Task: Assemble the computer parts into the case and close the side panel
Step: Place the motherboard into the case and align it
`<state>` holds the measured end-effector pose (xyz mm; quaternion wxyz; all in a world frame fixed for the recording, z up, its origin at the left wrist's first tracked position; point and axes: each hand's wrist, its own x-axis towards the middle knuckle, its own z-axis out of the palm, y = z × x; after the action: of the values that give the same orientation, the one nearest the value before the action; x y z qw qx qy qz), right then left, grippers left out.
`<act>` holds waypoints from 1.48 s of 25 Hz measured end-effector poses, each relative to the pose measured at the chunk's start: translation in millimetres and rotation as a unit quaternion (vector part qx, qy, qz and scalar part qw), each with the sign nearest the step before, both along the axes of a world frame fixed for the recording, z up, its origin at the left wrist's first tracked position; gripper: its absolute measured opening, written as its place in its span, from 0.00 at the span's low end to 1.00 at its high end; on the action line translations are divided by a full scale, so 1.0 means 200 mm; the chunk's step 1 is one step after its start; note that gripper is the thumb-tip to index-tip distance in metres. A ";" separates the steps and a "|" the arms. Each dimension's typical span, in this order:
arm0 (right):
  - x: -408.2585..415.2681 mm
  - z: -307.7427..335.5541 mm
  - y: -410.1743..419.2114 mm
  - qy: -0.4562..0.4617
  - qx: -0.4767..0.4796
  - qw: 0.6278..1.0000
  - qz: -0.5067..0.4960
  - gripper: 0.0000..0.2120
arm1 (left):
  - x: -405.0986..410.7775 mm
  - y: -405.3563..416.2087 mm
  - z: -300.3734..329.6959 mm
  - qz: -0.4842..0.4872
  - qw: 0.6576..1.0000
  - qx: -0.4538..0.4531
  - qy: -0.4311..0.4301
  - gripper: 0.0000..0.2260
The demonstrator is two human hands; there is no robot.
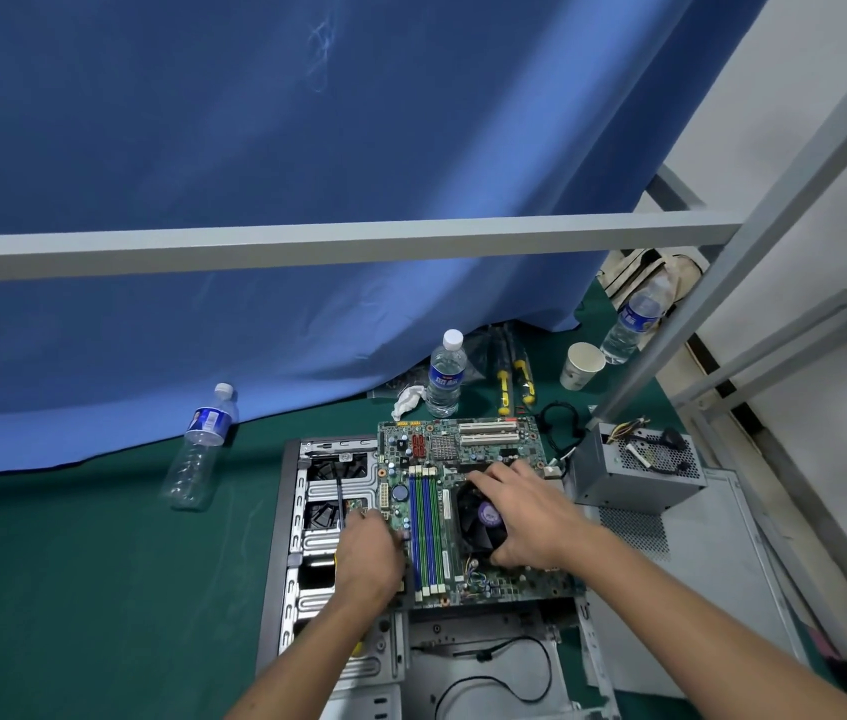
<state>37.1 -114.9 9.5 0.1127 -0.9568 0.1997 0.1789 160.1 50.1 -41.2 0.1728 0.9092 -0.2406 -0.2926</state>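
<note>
We have one head view only, wide-angle, looking forward and down, close over the case [338, 517] at lower centre of frame.

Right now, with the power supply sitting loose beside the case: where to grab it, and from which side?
Grip the power supply across its two long solid side walls, coming down from above. It lies flat as a plain box, so the top is exposed. Keep off the perforated top mesh and the cable bundle at its far end. The motherboard and right hand crowd its left, so approaching from the right probably leaves more room.
</note>
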 end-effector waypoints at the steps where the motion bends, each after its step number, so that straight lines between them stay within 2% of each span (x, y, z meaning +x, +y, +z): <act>1: -0.01 -0.01 -0.01 -0.007 0.001 1.000 0.005 0.51 | 0.00 0.00 0.00 0.000 1.000 -0.001 -0.001 0.11; 8: -0.06 0.00 0.01 -0.040 0.035 0.999 -0.012 0.51 | -0.01 0.01 0.01 0.003 1.000 -0.027 -0.004 0.10; 10: -0.09 0.04 0.03 -0.059 0.045 0.997 -0.027 0.48 | -0.02 0.02 0.03 -0.011 1.000 -0.024 -0.010 0.12; 12: -0.16 0.08 0.08 -0.149 -0.009 0.989 -0.006 0.35 | -0.04 0.04 0.03 -0.045 0.998 -0.025 -0.027 0.19; 14: -0.27 0.06 0.16 -0.225 -0.029 0.973 0.040 0.13 | -0.06 0.07 0.02 -0.099 0.994 -0.023 -0.043 0.30; 15: -0.33 0.04 0.21 -0.207 0.001 0.977 0.058 0.07 | -0.07 0.07 0.02 -0.128 0.990 -0.014 -0.048 0.34; 17: -0.45 -0.05 0.29 -0.080 0.078 0.991 0.067 0.10 | -0.09 0.09 0.01 -0.166 0.985 0.011 -0.049 0.40; 20: -0.48 -0.22 0.32 0.091 0.148 0.984 0.025 0.14 | -0.10 0.08 0.01 -0.170 0.984 0.030 -0.049 0.43; 24: -0.39 -0.45 0.36 0.163 0.223 0.961 -0.032 0.16 | -0.12 0.09 -0.01 -0.152 0.987 0.026 -0.043 0.46; 28: -0.36 -0.66 0.43 0.225 0.226 0.946 -0.062 0.29 | -0.13 0.11 -0.05 -0.142 0.989 0.005 -0.041 0.43; 29: -0.36 -0.69 0.44 0.237 0.218 0.945 -0.063 0.30 | -0.13 0.11 -0.06 -0.141 0.989 0.003 -0.043 0.42; 30: -0.37 -0.71 0.45 0.238 0.202 0.948 -0.060 0.26 | -0.14 0.12 -0.07 -0.141 0.989 0.002 -0.048 0.42; 33: -0.36 -0.68 0.41 0.193 0.165 0.965 -0.065 0.08 | -0.14 0.12 -0.07 -0.134 0.989 -0.002 -0.054 0.41; 37: -0.40 -0.47 0.33 0.131 0.182 0.972 -0.070 0.11 | -0.15 0.12 -0.05 -0.132 0.990 -0.010 -0.051 0.40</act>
<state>-43.5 -48.2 -85.1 0.2702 -0.8719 0.2433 0.3278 130.0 74.3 -50.8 0.1293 0.8815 -0.3697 -0.2638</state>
